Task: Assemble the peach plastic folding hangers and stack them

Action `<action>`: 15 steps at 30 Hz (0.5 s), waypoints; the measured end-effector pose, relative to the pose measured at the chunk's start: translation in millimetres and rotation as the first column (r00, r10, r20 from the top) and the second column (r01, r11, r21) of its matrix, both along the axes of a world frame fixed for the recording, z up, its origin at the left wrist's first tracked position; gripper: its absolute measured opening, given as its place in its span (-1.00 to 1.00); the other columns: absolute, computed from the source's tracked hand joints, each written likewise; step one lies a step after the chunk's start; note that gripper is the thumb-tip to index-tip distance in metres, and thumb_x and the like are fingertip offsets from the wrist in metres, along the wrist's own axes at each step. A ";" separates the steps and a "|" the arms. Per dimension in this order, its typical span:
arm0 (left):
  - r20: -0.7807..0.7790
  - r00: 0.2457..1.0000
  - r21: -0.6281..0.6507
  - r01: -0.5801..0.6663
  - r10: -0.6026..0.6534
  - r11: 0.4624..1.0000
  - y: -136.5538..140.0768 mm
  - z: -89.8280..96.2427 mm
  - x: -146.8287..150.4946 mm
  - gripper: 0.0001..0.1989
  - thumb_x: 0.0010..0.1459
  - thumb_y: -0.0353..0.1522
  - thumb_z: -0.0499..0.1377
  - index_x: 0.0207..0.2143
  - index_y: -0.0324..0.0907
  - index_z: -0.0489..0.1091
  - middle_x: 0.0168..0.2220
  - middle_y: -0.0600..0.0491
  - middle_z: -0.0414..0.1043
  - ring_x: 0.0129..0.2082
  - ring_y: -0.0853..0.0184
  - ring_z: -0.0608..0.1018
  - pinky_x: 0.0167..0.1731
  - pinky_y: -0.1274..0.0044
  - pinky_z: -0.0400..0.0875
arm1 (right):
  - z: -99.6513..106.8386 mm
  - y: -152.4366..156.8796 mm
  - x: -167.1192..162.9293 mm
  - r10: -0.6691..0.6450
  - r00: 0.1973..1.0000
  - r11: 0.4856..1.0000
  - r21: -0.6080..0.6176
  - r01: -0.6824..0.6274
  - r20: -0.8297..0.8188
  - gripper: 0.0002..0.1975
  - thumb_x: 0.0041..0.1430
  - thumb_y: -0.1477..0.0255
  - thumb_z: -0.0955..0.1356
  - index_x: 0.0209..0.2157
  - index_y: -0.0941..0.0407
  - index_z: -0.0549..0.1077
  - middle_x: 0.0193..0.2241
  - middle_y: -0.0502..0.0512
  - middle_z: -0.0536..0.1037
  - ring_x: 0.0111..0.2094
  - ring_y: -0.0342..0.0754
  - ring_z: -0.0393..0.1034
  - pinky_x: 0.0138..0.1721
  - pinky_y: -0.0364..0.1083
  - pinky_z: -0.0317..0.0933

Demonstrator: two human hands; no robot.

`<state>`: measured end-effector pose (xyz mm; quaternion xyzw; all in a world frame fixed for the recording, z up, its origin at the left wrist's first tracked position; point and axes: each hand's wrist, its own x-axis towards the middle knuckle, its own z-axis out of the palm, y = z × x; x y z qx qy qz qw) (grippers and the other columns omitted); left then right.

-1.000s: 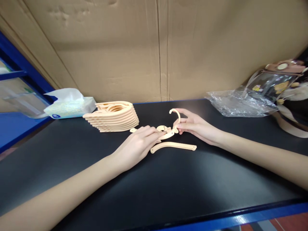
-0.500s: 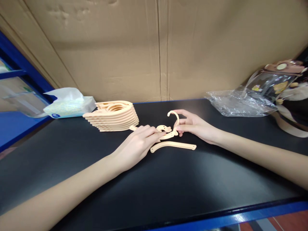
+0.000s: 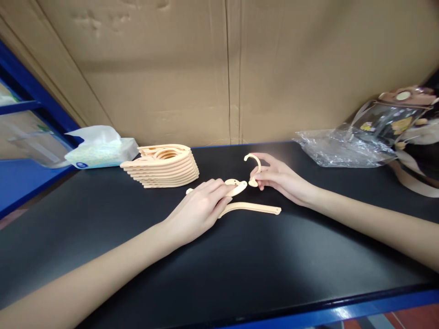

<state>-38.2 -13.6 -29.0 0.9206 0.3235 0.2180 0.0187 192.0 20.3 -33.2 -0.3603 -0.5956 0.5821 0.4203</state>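
My right hand (image 3: 281, 177) pinches the lower end of a cream plastic hanger hook (image 3: 258, 166), its curve upward and open to the left. My left hand (image 3: 197, 208), palm down, is closed on a cream hanger arm (image 3: 239, 188); the fingers cover much of it, and one end sticks out left of the hand. Behind that arm another cream part (image 3: 232, 181) shows, with small holes; how the two join is hidden. A small gap separates the hook from the arm. A loose curved hanger arm (image 3: 254, 207) lies in front, its left end by my left thumb.
A stack of cream folding hangers (image 3: 164, 172) stands left on the black table (image 3: 260, 269). Behind it is a tissue box (image 3: 103, 153). Clear plastic bags (image 3: 343, 148) and a transparent bottle (image 3: 387, 121) with a strap are at the right. Cardboard (image 3: 171, 73) walls off the back.
The hook has come away from the parts under my left hand and moved slightly right with my right hand. My left hand now covers the left end of the loose arm.
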 end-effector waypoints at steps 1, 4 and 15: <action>0.004 1.000 -0.021 -0.003 0.003 1.000 0.1 0.3 0.0 -0.72 0.34 -0.40 -0.07 0.04 -0.21 0.26 -0.15 -0.02 0.36 -0.19 0.32 0.40 -0.21 0.51 0.31 | 0.9 -0.2 0.1 -0.003 1.000 1.000 -0.011 0.003 -0.005 -0.47 0.02 0.50 0.39 0.05 0.07 0.22 -0.43 -0.06 0.47 -0.45 -0.19 0.28 -0.37 -0.13 0.21; -0.003 1.000 -0.037 -0.005 0.005 0.999 0.4 0.7 -0.1 -0.74 0.34 -0.39 -0.07 0.01 -0.19 0.27 -0.18 0.00 0.34 -0.20 0.32 0.39 -0.22 0.51 0.30 | 2.7 -0.7 -0.1 0.009 1.000 1.000 -0.025 -0.009 0.012 -0.46 0.03 0.47 0.41 0.06 0.07 0.22 -0.40 -0.04 0.49 -0.44 -0.19 0.27 -0.35 -0.13 0.19; -0.044 0.995 -0.014 0.092 -0.093 0.996 0.0 0.7 3.8 -0.74 0.35 -0.38 -0.10 -0.03 -0.22 0.30 -0.23 -0.02 0.39 -0.29 0.31 0.36 -0.27 0.47 0.28 | 1.8 0.9 0.2 0.125 0.989 0.992 -0.011 -0.125 0.075 -0.41 0.04 0.42 0.42 0.11 0.09 0.21 -0.41 -0.01 0.50 -0.43 -0.17 0.31 -0.36 -0.12 0.18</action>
